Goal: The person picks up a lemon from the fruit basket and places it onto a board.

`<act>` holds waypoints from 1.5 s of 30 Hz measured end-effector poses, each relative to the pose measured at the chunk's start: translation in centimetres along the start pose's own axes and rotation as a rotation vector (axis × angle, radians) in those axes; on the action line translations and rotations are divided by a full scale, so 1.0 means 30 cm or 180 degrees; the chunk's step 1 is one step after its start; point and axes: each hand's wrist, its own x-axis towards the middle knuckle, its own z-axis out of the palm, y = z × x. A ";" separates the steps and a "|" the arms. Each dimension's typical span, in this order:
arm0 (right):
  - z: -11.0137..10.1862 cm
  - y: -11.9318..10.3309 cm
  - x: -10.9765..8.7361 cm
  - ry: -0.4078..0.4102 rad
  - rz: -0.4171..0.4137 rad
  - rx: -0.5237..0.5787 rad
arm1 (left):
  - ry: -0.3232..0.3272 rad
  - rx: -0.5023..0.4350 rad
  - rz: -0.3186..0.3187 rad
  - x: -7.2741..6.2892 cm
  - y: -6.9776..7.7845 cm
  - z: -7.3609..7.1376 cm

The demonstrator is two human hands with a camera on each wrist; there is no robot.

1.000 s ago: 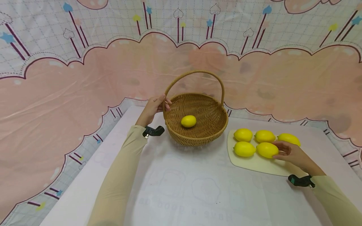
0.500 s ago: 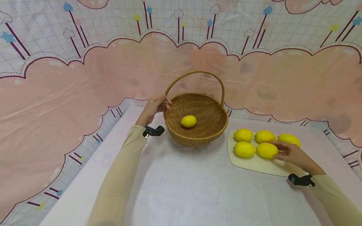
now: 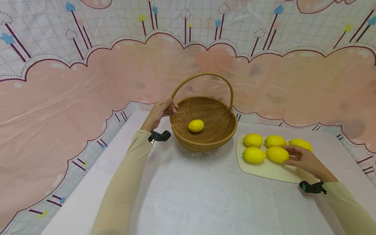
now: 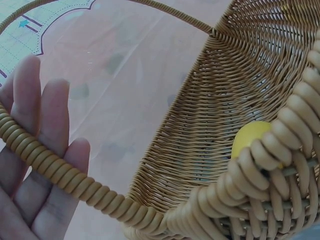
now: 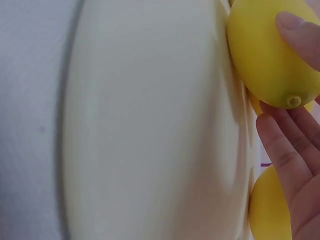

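A brown wicker basket point(image 3: 217, 130) with a tall arched handle stands at the middle back of the table, one lemon point(image 3: 196, 126) inside it. My left hand point(image 3: 160, 112) holds the left base of the handle point(image 4: 75, 182), its fingers passing behind the wicker. On the right, my right hand point(image 3: 304, 160) pinches the front-right lemon point(image 5: 272, 47) between thumb and fingers, just over a cream cutting board point(image 3: 264, 173). In the right wrist view the thumb lies on the lemon's side and the fingers reach beneath its tip.
Several other lemons lie on the board: one front-left lemon point(image 3: 254, 155) and a back row with a left lemon point(image 3: 253, 140), a middle lemon point(image 3: 275, 141) and a right lemon point(image 3: 300, 144). A pink patterned cloth point(image 3: 117, 71) hangs behind the white table point(image 3: 188, 182).
The lemon in my right hand has risen and tilted very slightly within the last half second. My left hand and the basket stay where they were.
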 end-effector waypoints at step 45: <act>-0.014 -0.014 0.013 -0.0210 -0.0043 -0.0037 | -0.0079 -0.0003 -0.0089 -0.043 0.070 0.021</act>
